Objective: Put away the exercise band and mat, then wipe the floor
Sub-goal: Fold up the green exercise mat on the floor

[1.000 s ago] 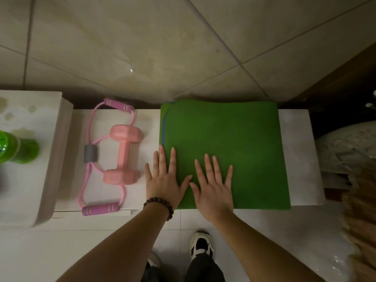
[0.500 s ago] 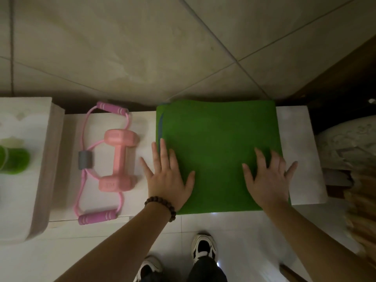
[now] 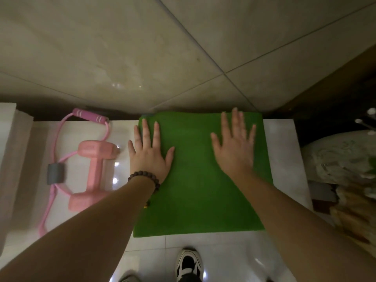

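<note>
Head view, both hands flat, fingers spread: left hand [image 3: 147,157], right hand [image 3: 234,151] on folded green mat [image 3: 195,192], no legible writing

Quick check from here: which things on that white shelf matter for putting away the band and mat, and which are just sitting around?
Belongs to the job:
green mat, folded, under both hands
pink exercise band
left hand, flat
right hand, flat

Just lying about:
pink dumbbell, lying on the band
white shelf

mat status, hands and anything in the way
Left hand and right hand both flat and open on the folded green mat. Mat lies on the white shelf. Pink exercise band and dumbbell beside it, apart from the mat.
</note>
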{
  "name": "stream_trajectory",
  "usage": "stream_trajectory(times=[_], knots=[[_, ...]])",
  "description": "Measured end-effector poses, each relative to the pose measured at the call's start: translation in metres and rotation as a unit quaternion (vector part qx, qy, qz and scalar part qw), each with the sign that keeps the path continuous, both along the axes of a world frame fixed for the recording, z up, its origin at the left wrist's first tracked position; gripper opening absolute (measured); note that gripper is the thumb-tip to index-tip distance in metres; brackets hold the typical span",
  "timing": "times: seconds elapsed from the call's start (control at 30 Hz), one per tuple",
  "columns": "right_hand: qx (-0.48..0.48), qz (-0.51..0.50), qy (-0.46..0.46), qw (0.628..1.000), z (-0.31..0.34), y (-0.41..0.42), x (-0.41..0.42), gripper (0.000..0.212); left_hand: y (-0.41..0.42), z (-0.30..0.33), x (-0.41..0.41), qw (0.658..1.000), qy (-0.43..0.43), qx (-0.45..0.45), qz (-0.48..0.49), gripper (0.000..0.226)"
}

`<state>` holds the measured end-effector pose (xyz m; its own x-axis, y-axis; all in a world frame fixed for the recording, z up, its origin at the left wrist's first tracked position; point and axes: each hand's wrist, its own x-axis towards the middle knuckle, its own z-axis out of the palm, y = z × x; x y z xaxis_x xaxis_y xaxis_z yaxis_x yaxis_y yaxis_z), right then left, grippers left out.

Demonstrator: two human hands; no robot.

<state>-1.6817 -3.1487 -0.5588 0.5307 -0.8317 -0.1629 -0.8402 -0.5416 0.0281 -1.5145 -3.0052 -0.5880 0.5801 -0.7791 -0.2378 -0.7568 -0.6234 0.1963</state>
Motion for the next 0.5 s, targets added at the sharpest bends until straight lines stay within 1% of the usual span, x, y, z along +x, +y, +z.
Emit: stream_trajectory(times=[0.03,0.07,0.13,0.2,0.3,0.33,0.4,0.43,0.5], knots=[[-0.012,-0.055,0.012,0.998,0.001,-0.010,-0.018,0.070,0.000,-0.001,0.000,1.000,-0.004,-0.004,0.001,0.079],[0.003,-0.097,0.026,0.995,-0.001,-0.017,-0.034,0.074,0.000,-0.002,0.000,1.000,-0.007,-0.006,0.001,0.079],[0.063,-0.127,0.051,0.989,-0.011,-0.023,-0.051,0.077,0.002,-0.004,0.000,1.000,-0.010,-0.007,0.002,0.079],[0.099,-0.121,0.046,0.987,-0.020,-0.028,-0.052,0.077,0.003,-0.005,0.001,1.000,-0.018,0.003,-0.002,0.079],[0.142,-0.113,0.005,0.983,-0.007,-0.032,-0.057,0.075,0.000,0.003,0.001,0.999,-0.019,0.037,-0.005,0.078],[0.140,-0.113,-0.021,0.983,0.001,-0.029,-0.066,0.075,-0.001,0.008,0.000,0.999,-0.023,0.047,-0.006,0.078],[0.106,-0.111,-0.063,0.986,0.014,-0.002,-0.088,0.075,0.008,0.021,-0.008,0.999,-0.022,0.049,-0.009,0.078],[0.092,-0.106,-0.065,0.988,0.019,0.020,-0.100,0.076,0.019,0.028,-0.017,0.999,-0.016,0.045,-0.019,0.078],[0.081,-0.087,-0.029,0.993,0.018,0.064,-0.124,0.077,0.055,0.037,-0.043,0.998,-0.010,0.034,-0.049,0.082]])
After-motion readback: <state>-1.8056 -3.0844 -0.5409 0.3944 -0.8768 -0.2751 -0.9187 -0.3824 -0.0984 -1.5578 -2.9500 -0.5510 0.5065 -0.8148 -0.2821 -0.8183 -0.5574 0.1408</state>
